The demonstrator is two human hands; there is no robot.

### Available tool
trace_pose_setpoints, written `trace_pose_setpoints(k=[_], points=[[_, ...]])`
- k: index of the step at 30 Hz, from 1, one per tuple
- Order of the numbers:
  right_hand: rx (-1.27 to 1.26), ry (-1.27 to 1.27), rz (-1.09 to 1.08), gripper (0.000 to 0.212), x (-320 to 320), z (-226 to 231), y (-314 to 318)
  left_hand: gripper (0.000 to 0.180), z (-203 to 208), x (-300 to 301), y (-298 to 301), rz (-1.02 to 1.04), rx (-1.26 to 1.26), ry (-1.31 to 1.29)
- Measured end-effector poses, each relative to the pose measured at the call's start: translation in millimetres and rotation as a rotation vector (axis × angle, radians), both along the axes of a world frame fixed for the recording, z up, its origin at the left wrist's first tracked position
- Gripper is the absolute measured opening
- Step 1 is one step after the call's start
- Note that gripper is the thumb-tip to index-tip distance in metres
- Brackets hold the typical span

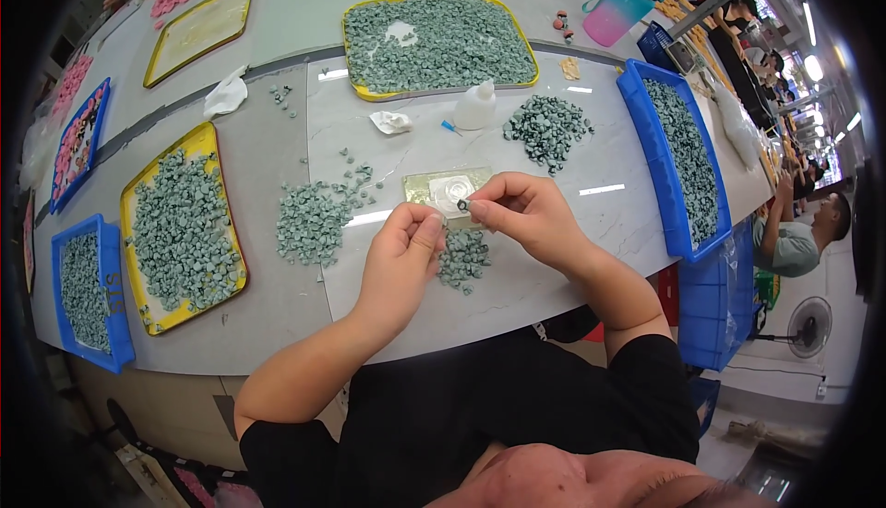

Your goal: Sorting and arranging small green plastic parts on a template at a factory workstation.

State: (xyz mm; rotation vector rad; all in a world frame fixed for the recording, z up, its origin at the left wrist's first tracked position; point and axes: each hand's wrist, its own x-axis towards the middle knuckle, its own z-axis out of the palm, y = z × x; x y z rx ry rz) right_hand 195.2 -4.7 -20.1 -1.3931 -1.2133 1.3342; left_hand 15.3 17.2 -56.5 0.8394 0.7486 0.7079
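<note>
My right hand (535, 217) pinches a small dark green piece (463, 204) between thumb and forefinger. Just left of it, my left hand (402, 254) is closed, thumb against forefinger; whatever it may hold is hidden. Behind the fingertips lies a yellowish flat block (420, 185) with a round patch of whitish, glossy paste (451, 189) on it. Between my hands and the table's near edge is a small pile of green pieces (464, 261). A larger pile (312, 224) spreads to the left, and a darker pile (546, 130) sits behind my right hand.
A white squeeze bottle (475, 107), a blue cap (448, 126) and a crumpled tissue (390, 122) stand beyond the block. Yellow-rimmed trays (367, 95) of green pieces lie behind and at left. Blue bins (630, 93) flank the table. A pink-and-teal bottle (616, 19) is back right.
</note>
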Motion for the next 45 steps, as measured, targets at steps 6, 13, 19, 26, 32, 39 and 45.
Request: trace_pose_setpoints(k=[6, 13, 19, 26, 32, 39, 45], points=[[-0.131, 0.206, 0.013, 0.015, -1.7, -4.0, 2.6, 0.021, -0.8, -3.8, 2.0, -0.056, -0.009, -0.061], [0.067, 0.048, -0.043, 0.010, -10.6, -9.3, -1.0, 0.027, 2.1, -6.6, 4.4, -0.071, -0.121, -0.084], [0.885, -0.539, 0.109, 0.024, -8.8, -21.7, 0.5, 0.028, 0.8, -7.1, 5.0, -0.125, -0.222, -0.178], [1.057, -0.669, 0.157, 0.027, -13.0, -15.7, 2.4, 0.028, 2.6, -8.2, 3.5, -0.123, -0.215, -0.188], [1.148, -0.738, 0.144, 0.028, -23.4, -22.3, -2.1, 0.024, 1.3, -6.6, -3.6, -0.070, -0.171, -0.239], [1.219, -0.691, 0.136, 0.028, -29.8, -30.0, -2.5, 0.022, -0.8, -13.5, -6.4, -0.052, 0.052, -0.191], [1.199, -0.615, 0.086, 0.031, -34.8, -29.7, -1.0, 0.024, 3.5, -20.8, -5.5, -0.090, 0.071, -0.194]])
